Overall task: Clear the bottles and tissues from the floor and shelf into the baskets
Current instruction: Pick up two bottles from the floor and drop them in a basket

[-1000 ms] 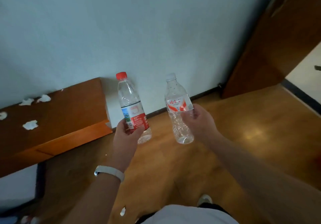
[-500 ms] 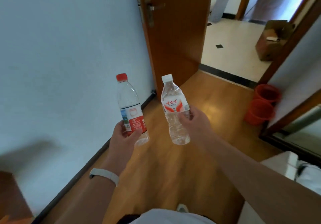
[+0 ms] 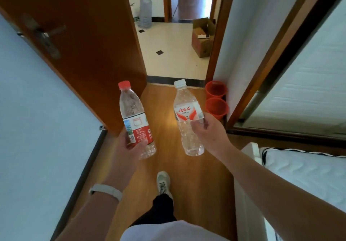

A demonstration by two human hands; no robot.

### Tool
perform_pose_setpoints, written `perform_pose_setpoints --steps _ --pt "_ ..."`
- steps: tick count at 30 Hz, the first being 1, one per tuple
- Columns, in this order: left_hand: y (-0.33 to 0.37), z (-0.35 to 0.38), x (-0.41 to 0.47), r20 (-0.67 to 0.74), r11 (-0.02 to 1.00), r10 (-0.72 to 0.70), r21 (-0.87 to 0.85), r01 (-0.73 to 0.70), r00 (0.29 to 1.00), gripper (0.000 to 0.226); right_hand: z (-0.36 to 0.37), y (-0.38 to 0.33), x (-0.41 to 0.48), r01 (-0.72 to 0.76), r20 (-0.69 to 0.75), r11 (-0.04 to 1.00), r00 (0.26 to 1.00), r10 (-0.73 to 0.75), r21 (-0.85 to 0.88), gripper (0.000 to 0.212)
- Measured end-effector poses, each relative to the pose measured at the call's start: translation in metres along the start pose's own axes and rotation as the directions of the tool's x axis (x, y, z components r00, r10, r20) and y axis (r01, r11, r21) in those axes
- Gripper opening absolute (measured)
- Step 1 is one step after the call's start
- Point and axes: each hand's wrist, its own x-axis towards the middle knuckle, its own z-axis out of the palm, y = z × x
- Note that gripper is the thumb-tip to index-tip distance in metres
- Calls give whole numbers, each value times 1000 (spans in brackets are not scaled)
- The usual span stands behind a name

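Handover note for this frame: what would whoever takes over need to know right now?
Left hand grips the red-capped bottle, cap up.
Right hand grips the white-capped bottle, cap up.
Two orange baskets stand on the floor ahead, right of the doorway.
Done: both bottles are in hand.
Left: drop them into the baskets, then fetch the tissues, none in view here.

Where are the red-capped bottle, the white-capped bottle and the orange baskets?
red-capped bottle [image 3: 139, 128]: head view, on its red and white label.
white-capped bottle [image 3: 184, 98]: head view, on the clear shoulder above its label.
orange baskets [image 3: 218, 115]: head view, on the nearer basket's front rim.
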Motion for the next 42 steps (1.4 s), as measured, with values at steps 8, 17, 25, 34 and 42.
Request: perform_pose_setpoints --steps 8,17,25,34,42 --pt "28 47 157 242 998 -25 -51 38 970 45 -22 -4 110 -129 -187 991 975 121 -31 33" --pt "60 90 306 484 995 -29 -66 70 874 53 -52 -24 202 -240 -412 965 894 177 -106 45" --pt "74 153 371 579 995 -54 -40 94 813 58 -82 5 249 -309 -538 950 795 280 38 23" --pt "67 265 474 616 985 -159 151 82 771 64 -121 73 359 -405 -562 890 694 449 210 15" --pt "91 363 572 720 957 -250 286 50 647 62 -171 104 467 -452 -569 853 642 514 262 29"
